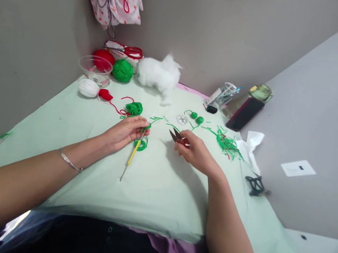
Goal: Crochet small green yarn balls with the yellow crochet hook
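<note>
My left hand (129,131) pinches a small green yarn piece (147,128) between thumb and fingers. Just below it, a crochet hook with a yellow handle (133,153) slants down over the table, its upper end at the yarn piece. A loop of green yarn (141,143) lies beside the hook. To the right, my right hand (194,147) is closed around small scissors (176,136), whose dark blades are parted and point left. Short green yarn ends lie between the two hands.
Behind stand a plastic tub (95,77), a green yarn ball (122,70) and white stuffing (159,73). At right are green scraps (227,144), a phone (245,114), a clear cup (223,96) and a black stand (255,186). Two green balls (200,120) lie mid-table.
</note>
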`<state>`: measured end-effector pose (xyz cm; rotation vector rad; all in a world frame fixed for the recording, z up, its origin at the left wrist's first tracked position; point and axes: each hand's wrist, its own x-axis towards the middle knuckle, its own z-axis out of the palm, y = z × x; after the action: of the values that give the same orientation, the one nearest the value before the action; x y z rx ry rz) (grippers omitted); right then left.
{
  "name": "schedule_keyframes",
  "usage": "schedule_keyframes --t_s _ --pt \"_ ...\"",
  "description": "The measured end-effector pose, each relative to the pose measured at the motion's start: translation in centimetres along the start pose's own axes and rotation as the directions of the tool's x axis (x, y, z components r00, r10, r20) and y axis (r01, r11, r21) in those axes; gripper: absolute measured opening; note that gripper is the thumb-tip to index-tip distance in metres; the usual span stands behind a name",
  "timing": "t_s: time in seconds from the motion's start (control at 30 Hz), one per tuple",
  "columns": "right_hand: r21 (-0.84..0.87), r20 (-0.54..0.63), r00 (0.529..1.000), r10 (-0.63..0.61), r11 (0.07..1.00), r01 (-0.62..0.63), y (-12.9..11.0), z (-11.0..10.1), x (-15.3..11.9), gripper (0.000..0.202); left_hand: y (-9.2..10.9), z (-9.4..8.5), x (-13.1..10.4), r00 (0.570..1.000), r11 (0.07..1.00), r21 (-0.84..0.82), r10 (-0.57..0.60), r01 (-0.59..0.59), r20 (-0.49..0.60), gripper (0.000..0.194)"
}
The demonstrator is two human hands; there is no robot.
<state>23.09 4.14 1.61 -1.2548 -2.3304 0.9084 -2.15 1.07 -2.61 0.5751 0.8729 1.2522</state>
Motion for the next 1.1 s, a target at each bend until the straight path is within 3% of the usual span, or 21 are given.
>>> schedule_keyframes --t_s 0.13,0.3,0.57,0.77,0.93,1.1 --pt "0.200 -0.089 0.996 -0.008 0.979 0.026 -0.1 0.9 0.5 0.031 0.1 0.5 -0.3 1.000 1.000 0.010 -0.002 0.002 0.009 0.012" --pt "0.145 -0.015 1.000 -0.017 0.989 0.019 -1.3 2.3 0.8 0.051 0.2 1.1 -0.7 1.000 1.000 0.018 -0.001 0.001 0.017 0.012" --pt "0.264 -0.022 1.000 0.011 0.964 -0.005 -2.6 3.1 1.3 0.041 -0.1 1.2 -1.0 0.998 0.998 0.056 -0.013 0.010 0.059 0.013" --pt "0.259 -0.107 0.991 0.077 0.965 -0.047 -1.6 3.2 1.4 0.039 0.0 1.5 -1.2 0.999 0.996 0.081 -0.031 0.027 0.044 0.016" --pt "0.193 -0.223 0.967 0.128 0.978 -0.085 -0.4 1.5 0.8 0.044 0.2 1.4 -1.4 0.999 0.995 0.093 -0.042 0.041 0.008 0.018" --pt "0.107 -0.413 0.894 0.173 0.984 -0.141 3.0 -3.9 0.8 0.045 0.1 1.2 -1.4 0.998 0.993 0.106 -0.060 0.059 0.008 0.021"
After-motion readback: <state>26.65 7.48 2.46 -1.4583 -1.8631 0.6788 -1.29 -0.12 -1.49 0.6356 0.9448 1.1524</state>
